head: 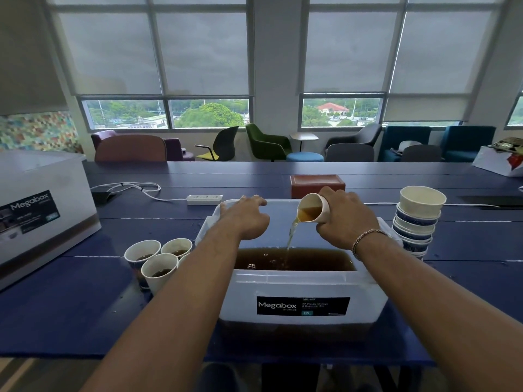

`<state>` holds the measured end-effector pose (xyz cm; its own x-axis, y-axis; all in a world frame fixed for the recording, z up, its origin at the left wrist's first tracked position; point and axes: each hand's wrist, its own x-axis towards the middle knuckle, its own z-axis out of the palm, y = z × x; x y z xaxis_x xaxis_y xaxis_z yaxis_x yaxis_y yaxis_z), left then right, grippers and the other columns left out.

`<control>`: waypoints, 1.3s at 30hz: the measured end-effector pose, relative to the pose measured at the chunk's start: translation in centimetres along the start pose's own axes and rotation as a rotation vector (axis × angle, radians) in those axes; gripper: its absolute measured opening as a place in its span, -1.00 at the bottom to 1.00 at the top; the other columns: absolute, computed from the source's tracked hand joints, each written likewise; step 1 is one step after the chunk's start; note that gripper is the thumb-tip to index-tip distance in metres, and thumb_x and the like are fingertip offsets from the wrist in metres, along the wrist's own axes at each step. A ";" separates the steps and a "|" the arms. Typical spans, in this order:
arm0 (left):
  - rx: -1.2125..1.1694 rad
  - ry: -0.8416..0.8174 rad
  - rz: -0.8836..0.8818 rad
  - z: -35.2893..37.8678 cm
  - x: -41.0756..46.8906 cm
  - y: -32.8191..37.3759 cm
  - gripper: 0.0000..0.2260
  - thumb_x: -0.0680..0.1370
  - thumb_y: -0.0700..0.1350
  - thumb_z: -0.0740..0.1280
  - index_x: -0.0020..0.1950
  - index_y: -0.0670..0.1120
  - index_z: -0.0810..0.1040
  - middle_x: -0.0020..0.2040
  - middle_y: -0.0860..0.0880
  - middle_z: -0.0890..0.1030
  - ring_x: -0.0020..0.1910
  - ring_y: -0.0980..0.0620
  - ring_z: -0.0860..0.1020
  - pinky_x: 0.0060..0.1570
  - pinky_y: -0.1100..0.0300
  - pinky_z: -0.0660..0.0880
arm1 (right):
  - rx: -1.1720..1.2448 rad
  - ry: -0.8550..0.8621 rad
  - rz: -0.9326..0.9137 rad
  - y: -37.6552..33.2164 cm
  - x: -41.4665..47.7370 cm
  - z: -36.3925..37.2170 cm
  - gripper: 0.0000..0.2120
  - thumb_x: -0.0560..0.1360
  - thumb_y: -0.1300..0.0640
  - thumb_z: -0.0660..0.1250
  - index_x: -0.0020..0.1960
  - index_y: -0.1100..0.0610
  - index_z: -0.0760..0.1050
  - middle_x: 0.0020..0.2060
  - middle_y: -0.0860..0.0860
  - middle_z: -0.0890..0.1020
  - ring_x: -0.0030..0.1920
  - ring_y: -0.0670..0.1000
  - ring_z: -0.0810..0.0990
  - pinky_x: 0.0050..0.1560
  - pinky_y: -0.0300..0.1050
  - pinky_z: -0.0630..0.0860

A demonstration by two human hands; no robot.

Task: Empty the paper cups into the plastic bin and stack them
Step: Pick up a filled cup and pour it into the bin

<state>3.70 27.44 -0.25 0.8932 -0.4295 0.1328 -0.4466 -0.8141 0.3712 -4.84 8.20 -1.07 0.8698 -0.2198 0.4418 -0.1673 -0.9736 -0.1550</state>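
Head view: I look down along both my forearms at a plastic bin (pixel 240 301) on a dark blue table (pixel 70 306).
Right hand (pixel 339 219): my fingers and thumb are wrapped tight round a paper cup (pixel 312 207), clamped on its wall. The cup is tipped on its side with its mouth to the left, above the bin's far half.
Left hand (pixel 244 216): my fingers are curled over the bin's far left rim and grip it, knuckles up.
Stream (pixel 290 236): a thin amber thread runs from the cup's lower lip down into the bin.
Brown liquid (pixel 311 258): dark, glossy, with a few bubbles where the stream lands.
Bin material: translucent white plastic, rectangular with rounded corners, and a black "Megabox" label on the near wall.
Stacked cups (pixel 418 222): empty cups nested in a leaning column just right of the bin, with cream insides and blue printed bands.
Filled cups (pixel 158 267): a cluster stands upright just left of the bin, white walled, with dark liquid low inside. My left forearm hides part of it.
Bracelet (pixel 368 236): a thin beaded metal chain on my right wrist.
Large box (pixel 42 216): frosted plastic with the same label, well to the left.
Power strip (pixel 204 199): white, behind the bin.
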 end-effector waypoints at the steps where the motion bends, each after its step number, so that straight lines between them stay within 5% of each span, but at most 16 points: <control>1: 0.002 0.000 -0.001 0.0 0.0 0.0 -0.59 0.63 -0.01 0.23 0.49 0.09 0.32 0.55 -0.03 0.28 0.50 -0.10 0.27 0.49 -0.17 0.05 | 0.001 0.002 -0.001 -0.1 0.0 0.0 -0.45 0.39 -0.08 0.49 0.27 -0.04 0.32 0.12 0.01 0.55 0.07 0.02 0.47 -0.05 -0.03 0.51; 39: 0.066 -0.011 0.038 0.2 0.2 -0.1 -0.58 0.63 -0.03 0.24 0.49 0.08 0.34 0.59 0.03 0.18 0.57 -0.07 0.13 0.51 -0.23 -0.01 | -0.131 0.065 -0.044 -0.9 -0.2 -0.6 -0.36 0.41 -0.01 0.47 0.39 -0.01 0.26 0.31 0.05 0.45 0.28 0.11 0.40 0.20 0.05 0.42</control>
<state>3.86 27.33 -0.47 0.8751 -0.4645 0.1355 -0.4829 -0.8209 0.3047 -5.18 9.09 -0.50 0.8462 -0.1764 0.5029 -0.1927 -0.9811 -0.0199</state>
